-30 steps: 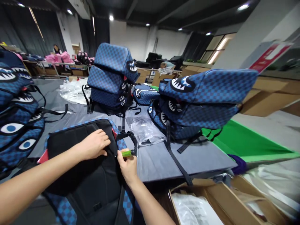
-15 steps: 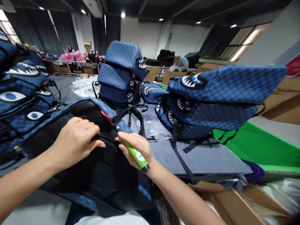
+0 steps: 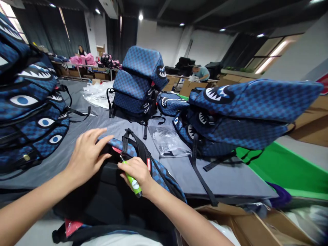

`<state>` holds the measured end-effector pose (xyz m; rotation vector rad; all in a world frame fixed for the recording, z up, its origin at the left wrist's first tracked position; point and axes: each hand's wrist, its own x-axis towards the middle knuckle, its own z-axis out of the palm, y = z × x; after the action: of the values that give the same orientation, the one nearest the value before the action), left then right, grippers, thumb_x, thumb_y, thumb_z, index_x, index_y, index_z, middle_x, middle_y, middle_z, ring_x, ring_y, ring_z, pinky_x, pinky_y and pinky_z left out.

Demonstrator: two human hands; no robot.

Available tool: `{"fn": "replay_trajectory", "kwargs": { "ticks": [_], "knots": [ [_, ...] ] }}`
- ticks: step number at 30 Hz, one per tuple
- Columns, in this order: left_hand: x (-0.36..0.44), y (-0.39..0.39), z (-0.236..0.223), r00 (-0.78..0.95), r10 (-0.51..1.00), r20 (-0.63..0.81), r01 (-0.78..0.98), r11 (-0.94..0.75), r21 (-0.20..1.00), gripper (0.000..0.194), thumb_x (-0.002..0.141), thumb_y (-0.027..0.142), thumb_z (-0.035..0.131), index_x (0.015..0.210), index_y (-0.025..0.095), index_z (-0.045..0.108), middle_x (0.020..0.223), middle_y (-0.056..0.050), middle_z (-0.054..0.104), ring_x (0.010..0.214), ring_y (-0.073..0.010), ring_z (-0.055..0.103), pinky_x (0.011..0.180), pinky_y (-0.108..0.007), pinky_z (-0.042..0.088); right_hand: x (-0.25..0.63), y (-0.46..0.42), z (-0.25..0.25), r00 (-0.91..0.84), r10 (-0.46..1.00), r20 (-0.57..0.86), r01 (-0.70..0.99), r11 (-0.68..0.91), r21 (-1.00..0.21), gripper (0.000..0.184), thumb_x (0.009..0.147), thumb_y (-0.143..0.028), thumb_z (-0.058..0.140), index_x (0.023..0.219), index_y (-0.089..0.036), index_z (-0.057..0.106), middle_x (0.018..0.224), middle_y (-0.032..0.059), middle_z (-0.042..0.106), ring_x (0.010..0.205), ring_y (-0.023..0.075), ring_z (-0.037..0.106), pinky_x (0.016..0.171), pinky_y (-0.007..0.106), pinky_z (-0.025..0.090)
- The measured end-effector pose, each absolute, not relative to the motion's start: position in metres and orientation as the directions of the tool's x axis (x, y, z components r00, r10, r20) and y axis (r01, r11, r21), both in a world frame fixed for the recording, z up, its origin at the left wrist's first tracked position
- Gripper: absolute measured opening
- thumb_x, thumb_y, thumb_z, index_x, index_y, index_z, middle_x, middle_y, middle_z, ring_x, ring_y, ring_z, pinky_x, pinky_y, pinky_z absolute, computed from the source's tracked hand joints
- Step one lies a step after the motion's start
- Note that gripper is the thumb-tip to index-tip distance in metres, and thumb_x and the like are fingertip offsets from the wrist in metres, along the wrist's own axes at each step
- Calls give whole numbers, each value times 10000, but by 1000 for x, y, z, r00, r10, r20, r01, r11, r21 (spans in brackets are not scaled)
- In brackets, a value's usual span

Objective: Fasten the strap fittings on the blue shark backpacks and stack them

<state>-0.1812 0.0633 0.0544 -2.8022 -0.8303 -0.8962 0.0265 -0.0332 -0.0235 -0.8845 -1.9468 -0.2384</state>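
Observation:
A blue checkered backpack [image 3: 161, 174] lies in front of me with its black side toward me and its strap loop at the top. My right hand [image 3: 140, 176] is closed around a green marker-like pen [image 3: 132, 182]. The pen's dark tip points up at the backpack's top edge, beside a red patch [image 3: 117, 149]; whether it touches cannot be seen. My left hand [image 3: 88, 155] hovers at the top left edge of the backpack, fingers spread, thumb apart, with nothing held.
Stacks of shark-face backpacks stand at left [image 3: 33, 106], centre [image 3: 138, 85] and right [image 3: 246, 102] on the grey table [image 3: 217, 182]. A clear plastic bag [image 3: 167, 141] lies between them. Cardboard boxes [image 3: 246, 222] and a green bin wall [image 3: 287, 167] are at right. Two people work far back.
The backpack has turned and moved, now showing its checkered outer side and a red tag at right. My left hand has opened from its grip on the edge. The right hand keeps the pen.

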Motion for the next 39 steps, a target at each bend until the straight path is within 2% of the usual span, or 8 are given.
{"fn": "replay_trajectory", "kwargs": {
  "ticks": [4,9,14,19,25,32,36,39],
  "knots": [
    [-154,91,55,797,526,295,555,-832,-17,941,743,372,811,1522,176,321,1497,-197,457,1348,-361,454,1053,-510,428,11,-40,-27,-79,571,817,636,660,-399,339,906,-130,569,1233,-214,583,995,68,737,880,181,691,813,369,536],
    [-119,110,39,783,591,195,616,-780,-107,905,753,357,792,1516,152,351,1436,-205,514,1229,-376,543,992,-509,436,-4,-58,-42,87,665,742,608,554,-568,251,892,-134,559,1116,-221,630,927,59,713,855,199,677,821,404,550],
    [-119,112,33,878,446,175,470,-872,-138,1048,761,407,785,1575,179,166,1580,-217,323,1439,-361,334,1158,-562,244,9,-53,-54,87,689,720,601,540,-589,293,898,-121,568,1163,-231,625,1008,71,738,950,212,700,876,417,569],
    [-122,99,34,897,437,62,441,-885,-150,1401,550,475,923,1588,189,27,1643,-254,90,1508,-442,122,1146,-698,137,8,-55,-57,276,716,642,501,463,-732,268,926,-178,560,1179,-242,620,982,46,760,925,210,728,869,405,592],
    [-109,108,21,875,475,88,484,-862,-153,1378,586,397,921,1587,207,-6,1644,-225,135,1483,-400,223,1157,-636,200,6,-56,-54,285,763,580,513,389,-765,235,936,-259,552,1151,-220,639,939,59,758,885,224,730,835,408,590],
    [-111,109,17,889,438,131,455,-874,-169,1110,740,369,804,1581,175,105,1632,-201,210,1421,-365,324,1125,-527,283,27,-49,-50,175,800,574,564,397,-724,292,971,-309,514,1229,-209,604,946,65,768,903,229,742,837,390,593],
    [-112,108,18,898,420,133,439,-877,-194,1099,753,359,785,1582,159,92,1635,-202,197,1430,-361,307,1134,-521,273,37,-36,-46,139,636,759,846,322,-425,347,939,-259,603,1284,-229,568,1067,98,735,967,245,713,894,405,568],
    [-109,110,16,890,442,110,455,-869,-192,1071,779,350,750,1584,158,70,1644,-190,171,1439,-357,294,1134,-500,267,42,-17,-39,56,712,700,956,165,-244,547,881,-377,694,1361,-199,501,1236,177,647,1202,342,585,1002,504,501]
  ]
}}
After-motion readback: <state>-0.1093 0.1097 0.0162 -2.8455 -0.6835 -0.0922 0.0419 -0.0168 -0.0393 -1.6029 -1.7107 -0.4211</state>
